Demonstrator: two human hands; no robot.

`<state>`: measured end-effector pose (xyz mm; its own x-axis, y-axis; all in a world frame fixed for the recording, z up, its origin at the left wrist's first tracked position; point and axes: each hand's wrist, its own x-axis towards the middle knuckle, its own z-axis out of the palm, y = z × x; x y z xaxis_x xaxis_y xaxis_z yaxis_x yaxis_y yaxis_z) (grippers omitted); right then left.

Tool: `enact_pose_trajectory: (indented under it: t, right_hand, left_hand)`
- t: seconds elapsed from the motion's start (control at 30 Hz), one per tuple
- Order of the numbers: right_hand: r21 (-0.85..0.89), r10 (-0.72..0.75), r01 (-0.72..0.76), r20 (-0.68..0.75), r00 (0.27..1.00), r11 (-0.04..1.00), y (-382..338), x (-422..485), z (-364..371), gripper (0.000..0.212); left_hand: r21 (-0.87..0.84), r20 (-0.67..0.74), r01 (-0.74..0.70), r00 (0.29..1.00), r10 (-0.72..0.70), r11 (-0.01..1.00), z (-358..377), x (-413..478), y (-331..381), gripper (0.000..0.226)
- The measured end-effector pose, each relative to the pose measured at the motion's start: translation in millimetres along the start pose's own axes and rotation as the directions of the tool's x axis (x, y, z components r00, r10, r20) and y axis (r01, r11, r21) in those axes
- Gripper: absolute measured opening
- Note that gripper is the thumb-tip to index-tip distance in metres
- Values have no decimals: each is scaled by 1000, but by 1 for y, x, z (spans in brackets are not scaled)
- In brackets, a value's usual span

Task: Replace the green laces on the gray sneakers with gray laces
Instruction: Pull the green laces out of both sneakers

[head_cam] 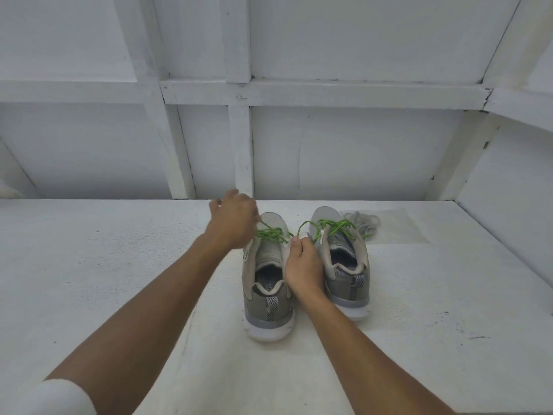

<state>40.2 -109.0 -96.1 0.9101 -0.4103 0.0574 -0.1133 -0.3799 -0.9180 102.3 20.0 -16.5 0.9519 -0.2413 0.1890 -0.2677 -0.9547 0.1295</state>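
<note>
Undoing the green lace (272, 234) on the left sneaker (266, 295) with both hands.
Pinching a taut strand with the left hand (232, 218) over the far toe end; nipping, seemingly, the other end with the right hand (303, 269) in the gap beside the right sneaker (347, 265). Set on the white table (119, 265), heels near, toes far, lengthwise away. Thin, round, speckled cord over soft gray mesh and pale rubber soles. Waiting far right, well apart from both hands but nearer the right one: a loose coil of gray laces (363, 220).

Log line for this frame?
step: unlacing left sneaker; left hand: holds green lace; right hand: pinches green lace; gray laces: unused, beyond right sneaker
</note>
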Motion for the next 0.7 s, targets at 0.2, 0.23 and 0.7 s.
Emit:
enact_pose_trajectory:
  t: [0.2, 0.23, 0.7]
  right_hand:
    - [16, 3, -3, -7, 1000, 1000, 1, 0, 0, 29]
    - [17, 6, -6, -5, 1000, 1000, 1, 0, 0, 29]
    - [-2, -2, 2, 3, 1000, 1000, 0, -1, -4, 31]
  left_hand:
    - [-81, -141, 170, 973, -180, 982, -13, 12, -30, 26]
    - [-103, -132, 132, 981, -145, 986, -9, 8, -26, 32]
    - [-194, -34, -153, 988, 149, 969, 2, 4, -10, 19]
